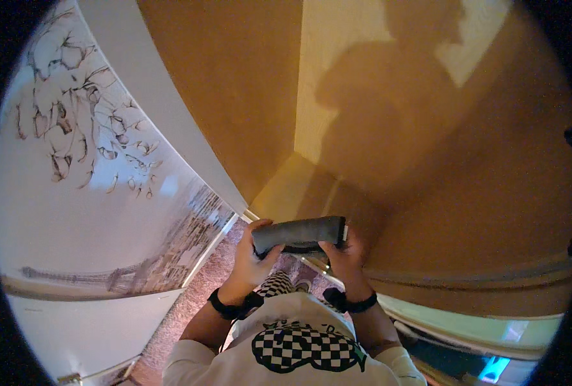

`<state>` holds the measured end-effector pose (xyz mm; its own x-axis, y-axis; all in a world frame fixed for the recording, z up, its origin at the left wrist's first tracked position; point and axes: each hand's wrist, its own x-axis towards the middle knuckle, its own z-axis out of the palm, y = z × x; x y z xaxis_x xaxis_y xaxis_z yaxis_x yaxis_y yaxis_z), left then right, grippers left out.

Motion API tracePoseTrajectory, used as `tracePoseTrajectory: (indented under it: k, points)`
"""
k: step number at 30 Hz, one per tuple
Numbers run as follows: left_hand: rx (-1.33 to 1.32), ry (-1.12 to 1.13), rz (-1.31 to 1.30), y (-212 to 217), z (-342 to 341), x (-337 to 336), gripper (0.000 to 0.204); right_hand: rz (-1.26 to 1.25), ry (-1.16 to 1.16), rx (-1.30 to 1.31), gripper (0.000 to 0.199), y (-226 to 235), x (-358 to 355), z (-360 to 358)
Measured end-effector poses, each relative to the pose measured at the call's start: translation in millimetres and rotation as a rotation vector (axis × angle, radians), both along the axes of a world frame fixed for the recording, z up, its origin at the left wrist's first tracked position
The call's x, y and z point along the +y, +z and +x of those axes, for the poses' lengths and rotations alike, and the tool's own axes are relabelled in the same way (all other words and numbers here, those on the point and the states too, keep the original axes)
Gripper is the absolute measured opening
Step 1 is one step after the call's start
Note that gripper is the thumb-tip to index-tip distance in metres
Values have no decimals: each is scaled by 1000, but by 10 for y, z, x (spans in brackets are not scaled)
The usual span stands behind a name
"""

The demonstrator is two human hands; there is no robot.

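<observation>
A rolled grey cloth bundle (299, 234) is held level in front of my body, with a dark edge and a small white patch at its right end. My left hand (255, 254) grips the left end, its thumb along the near side. Around the right end my right hand (347, 252) is closed, its thumb pressing the near edge. The fingers under the bundle are mostly hidden. Dark bands circle both of my wrists.
Beyond the bundle stands an open wooden compartment (234, 96) with my shadow on its back panel. A white panel printed with flowers and a tower (93, 212) rises on the left. Pinkish carpet (199, 283) lies below; a light-coloured ledge (472, 325) runs at lower right.
</observation>
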<state>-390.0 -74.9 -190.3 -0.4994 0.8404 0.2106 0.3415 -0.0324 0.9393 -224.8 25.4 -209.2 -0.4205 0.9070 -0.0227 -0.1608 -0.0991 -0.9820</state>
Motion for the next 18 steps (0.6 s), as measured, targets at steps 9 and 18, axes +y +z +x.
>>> tracePoseTrajectory:
  k: [9, 18]
  points:
    - [381, 198, 212, 189, -357, 112, 54, -78, 82, -134, 28, 13, 327, -537]
    - [766, 423, 414, 659, -1666, 524, 49, 390, 107, 115, 30, 497, 863, -1942]
